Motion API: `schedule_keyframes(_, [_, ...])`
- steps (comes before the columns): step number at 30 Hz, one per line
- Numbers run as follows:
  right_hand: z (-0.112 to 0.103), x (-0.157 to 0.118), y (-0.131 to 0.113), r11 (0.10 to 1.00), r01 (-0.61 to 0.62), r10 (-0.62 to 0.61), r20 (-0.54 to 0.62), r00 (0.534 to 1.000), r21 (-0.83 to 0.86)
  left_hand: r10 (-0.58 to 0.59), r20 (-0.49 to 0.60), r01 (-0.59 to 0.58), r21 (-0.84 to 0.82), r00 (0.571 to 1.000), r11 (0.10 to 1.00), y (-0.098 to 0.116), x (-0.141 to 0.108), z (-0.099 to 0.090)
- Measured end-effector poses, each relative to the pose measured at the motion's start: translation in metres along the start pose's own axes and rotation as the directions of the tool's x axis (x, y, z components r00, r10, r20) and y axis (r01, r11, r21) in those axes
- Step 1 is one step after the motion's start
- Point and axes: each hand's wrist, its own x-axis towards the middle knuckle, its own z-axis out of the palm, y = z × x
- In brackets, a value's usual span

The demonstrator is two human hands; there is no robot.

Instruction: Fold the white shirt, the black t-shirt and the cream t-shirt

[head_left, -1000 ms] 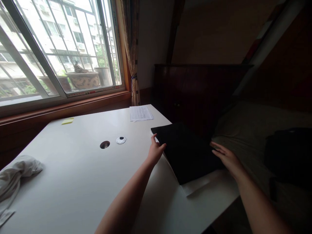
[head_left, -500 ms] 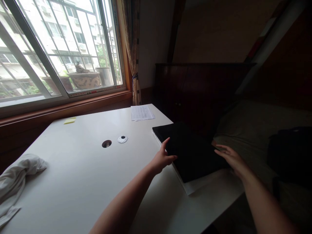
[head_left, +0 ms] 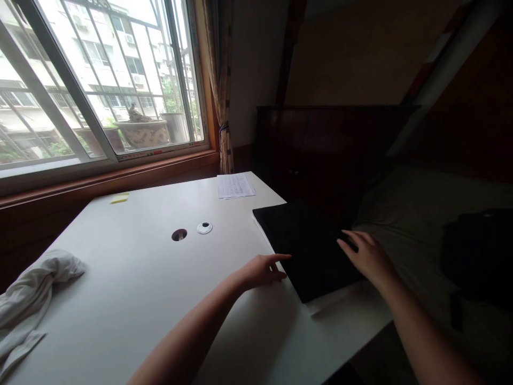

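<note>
A flat black rectangular piece (head_left: 310, 251), perhaps folded cloth, lies on the white table toward its right edge. A thin white layer (head_left: 320, 306) shows from under its near and left sides; I cannot tell what it is. My left hand (head_left: 266, 270) is at the left edge of the black piece, its index finger stretched onto the top and the other fingers lower down by the white edge. Over the right side of the black piece, my right hand (head_left: 366, 256) has its fingers spread, near or touching the surface. Neither hand grips anything.
The white table (head_left: 160, 299) carries a crumpled light cloth (head_left: 52, 270) at left, yellow sticky notes (head_left: 119, 198), printed papers (head_left: 235, 186), a hole (head_left: 179, 235) and a round cover (head_left: 204, 228). A dark cabinet (head_left: 312, 144) stands behind; a dark bag (head_left: 481, 246) lies at right.
My left hand has moved down along the left edge of the black piece and turned. My right hand has shifted left and a little up, further over the black piece.
</note>
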Motion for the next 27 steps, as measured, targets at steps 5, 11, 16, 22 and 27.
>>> schedule_keyframes(5, [0.004, -0.008, -0.101, 0.929, 0.343, -0.368, 0.236, 0.899, 0.141, 0.132, 0.190, -0.181, 0.271, 0.973, 0.945, 0.000, -0.041, -0.011])
schedule_keyframes(11, [0.022, -0.038, -0.166, 0.867, 0.460, -0.498, 0.397, 0.771, 0.192, 0.169, 0.006, -0.165, 0.242, 0.986, 0.956, -0.010, -0.105, -0.034])
schedule_keyframes(16, [0.016, -0.050, -0.169, 0.848, 0.482, -0.530, 0.320, 0.785, 0.222, 0.158, -0.320, -0.068, 0.275, 0.934, 0.959, -0.043, -0.164, -0.064])
schedule_keyframes(22, [0.009, -0.074, -0.171, 0.840, 0.504, -0.543, 0.264, 0.797, 0.204, 0.206, -0.676, 0.347, 0.587, 0.708, 0.732, -0.105, -0.252, -0.119])
schedule_keyframes(27, [0.004, -0.097, -0.193, 0.801, 0.525, -0.592, 0.253, 0.765, 0.288, 0.289, -0.814, 0.702, 0.581, 0.503, 0.412, -0.128, -0.331, -0.158])
